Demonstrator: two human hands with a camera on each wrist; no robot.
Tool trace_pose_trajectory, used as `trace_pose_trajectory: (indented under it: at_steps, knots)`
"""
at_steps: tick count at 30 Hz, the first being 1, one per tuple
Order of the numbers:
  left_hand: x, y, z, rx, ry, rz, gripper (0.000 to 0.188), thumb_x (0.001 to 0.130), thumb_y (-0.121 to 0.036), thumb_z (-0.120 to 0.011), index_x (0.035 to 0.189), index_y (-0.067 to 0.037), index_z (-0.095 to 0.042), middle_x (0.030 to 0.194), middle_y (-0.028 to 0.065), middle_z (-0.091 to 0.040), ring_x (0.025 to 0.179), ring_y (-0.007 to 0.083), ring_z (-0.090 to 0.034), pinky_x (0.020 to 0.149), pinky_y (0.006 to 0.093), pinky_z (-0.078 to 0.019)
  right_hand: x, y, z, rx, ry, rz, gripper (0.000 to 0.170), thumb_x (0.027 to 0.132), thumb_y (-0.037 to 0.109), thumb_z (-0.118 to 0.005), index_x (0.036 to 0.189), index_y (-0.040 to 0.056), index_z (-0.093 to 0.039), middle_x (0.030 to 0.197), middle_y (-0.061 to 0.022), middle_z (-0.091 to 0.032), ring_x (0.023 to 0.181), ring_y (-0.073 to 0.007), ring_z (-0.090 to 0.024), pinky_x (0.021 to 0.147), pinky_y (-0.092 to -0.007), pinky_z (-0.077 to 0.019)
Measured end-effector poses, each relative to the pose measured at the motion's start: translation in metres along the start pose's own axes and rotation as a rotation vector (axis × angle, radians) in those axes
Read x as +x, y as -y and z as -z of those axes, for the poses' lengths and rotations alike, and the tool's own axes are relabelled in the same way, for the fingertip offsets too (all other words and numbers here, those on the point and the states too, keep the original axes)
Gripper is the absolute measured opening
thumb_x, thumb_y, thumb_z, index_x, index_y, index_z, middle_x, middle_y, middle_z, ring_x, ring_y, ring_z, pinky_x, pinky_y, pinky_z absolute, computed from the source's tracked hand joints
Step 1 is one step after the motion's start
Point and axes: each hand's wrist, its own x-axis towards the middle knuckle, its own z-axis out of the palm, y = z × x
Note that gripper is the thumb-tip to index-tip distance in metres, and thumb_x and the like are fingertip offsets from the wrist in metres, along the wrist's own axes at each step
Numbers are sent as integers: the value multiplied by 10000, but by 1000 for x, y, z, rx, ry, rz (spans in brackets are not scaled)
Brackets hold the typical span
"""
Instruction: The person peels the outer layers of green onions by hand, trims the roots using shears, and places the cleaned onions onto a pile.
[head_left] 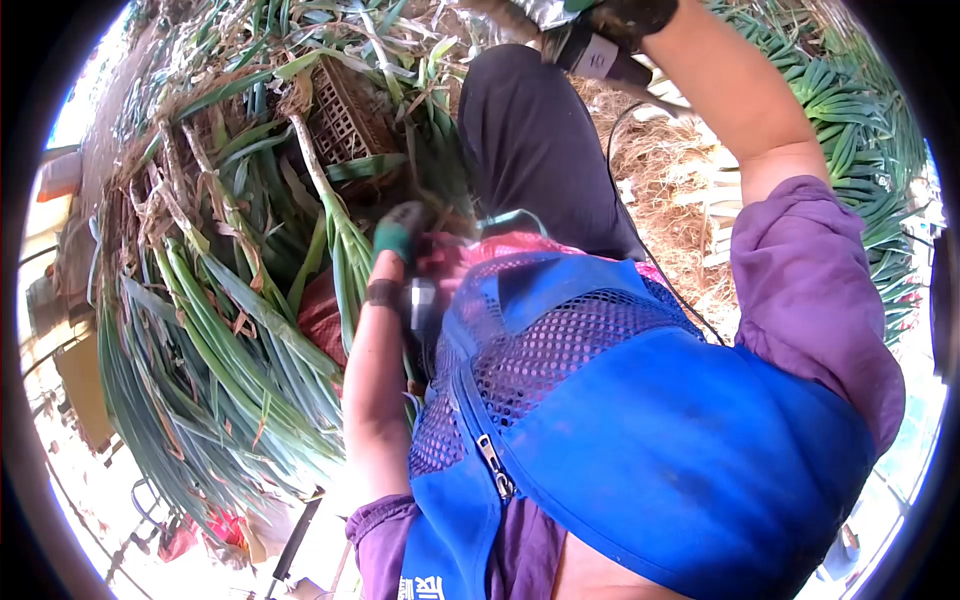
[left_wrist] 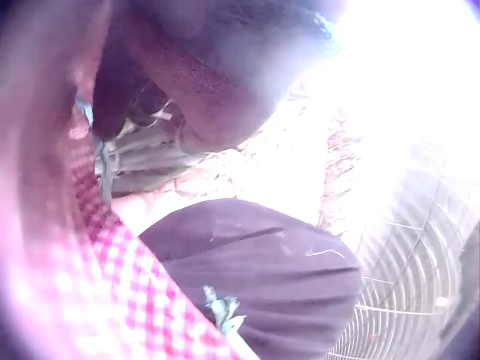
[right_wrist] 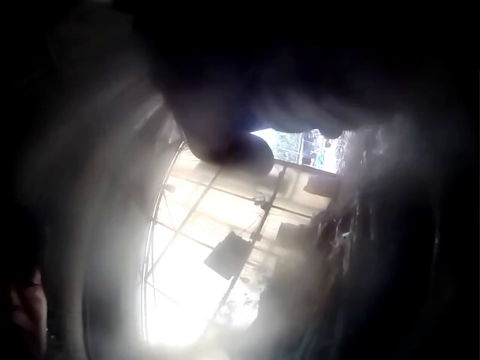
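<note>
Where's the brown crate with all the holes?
In the head view, the brown crate is upper left, among the leafy stalks, above the left hand.

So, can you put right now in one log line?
left hand: by red cloth, grip unclear | right hand: cut off at head view's top, grip unclear | stalks: both sides | crate: among stalks

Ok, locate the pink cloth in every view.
Head: pink cloth near centre, between dark-clad knee and blue vest.
Left wrist: pink checked cloth, lower left.
Right wrist: not visible; dark, blurred.
Shared landmark: the knee, in head and left wrist only.
</note>
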Motion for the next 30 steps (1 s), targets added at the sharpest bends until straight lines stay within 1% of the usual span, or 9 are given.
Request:
trace_pose_trajectory:
  at_steps: [1, 2, 3, 9, 14, 17, 21, 23, 30]
  knots:
    - [-11, -38, 11, -680, -176, 493, 261, 955, -284, -652, 1066, -52, -694, 846, 26, -684, 646, 102, -605, 574, 246, -486, -4, -3, -20, 99, 46, -10, 560, 796, 284, -731, 1280, 68, -549, 982, -143, -681, 898, -243, -655, 814, -397, -529]
    - [-23, -68, 25, -663, -217, 368, 342, 961, -335, -654, 1131, -40, -688, 824, 18, -689, 577, 94, -581, 524, 219, -462, -7, -7, -41, 200, 89, -19, 544, 792, 283, -734, 1262, 69, -564, 975, -136, -680, 892, -238, -652, 814, -391, -527]
    - [-27, -78, 35, -483, -180, 302, 315, 991, -271, -627, 1207, -47, -680, 1025, -20, -677, 914, 79, -611, 777, 208, -493, -10, -14, -65, 293, 127, -23, 528, 788, 282, -737, 1244, 70, -578, 967, -129, -679, 886, -232, -649, 814, -384, -525]
    - [-76, -141, 68, -517, 87, 47, 354, 1006, -233, -613, 1295, -27, -626, 1144, 5, -663, 1008, 90, -601, 859, 244, -487, -50, 14, -124, 240, 210, -354, 657, 692, 414, -782, 1194, 22, -621, 953, -169, -699, 852, -277, -664, 781, -382, -530]
    - [-98, -133, 103, -308, -410, 69, 364, 986, -149, -633, 1313, 4, -590, 1207, 78, -669, 1049, 126, -630, 939, 266, -488, -55, -15, -215, 547, 149, -643, 571, 740, 334, -820, 1169, 15, -618, 843, -83, -694, 736, -163, -646, 714, -319, -534]
    - [-87, -48, 117, 69, -595, 101, 530, 956, -178, -662, 1403, 34, -472, 1288, 151, -641, 1168, 213, -611, 994, 312, -477, -84, -24, -266, 291, 251, -784, 739, 704, 529, -781, 1196, 12, -592, 1022, -252, -702, 984, -380, -691, 853, -433, -536]
    - [-83, -12, 106, -299, -238, 514, 481, 861, -276, -741, 1218, 16, -605, 1009, 93, -696, 881, 171, -652, 780, 303, -526, -133, -21, -309, -391, 596, -660, 1039, 783, 550, -644, 1512, -71, -239, 1461, -255, -400, 1332, -389, -420, 1071, -492, -328]
    - [-87, -29, 104, -333, -212, 521, 485, 845, -335, -746, 1166, 11, -638, 989, 104, -702, 865, 179, -665, 767, 320, -537, -134, -19, -312, -577, 580, -534, 1027, 757, 491, -663, 1494, -98, -257, 1375, -264, -496, 1255, -364, -510, 1017, -460, -394]
    - [-98, -49, 110, -558, -288, 489, 346, 871, -295, -722, 1056, -6, -677, 899, 49, -686, 776, 148, -631, 705, 310, -519, -87, 21, -213, 335, 710, -788, 585, 721, 393, -711, 1092, -45, -596, 927, -214, -690, 845, -308, -690, 751, -396, -526]
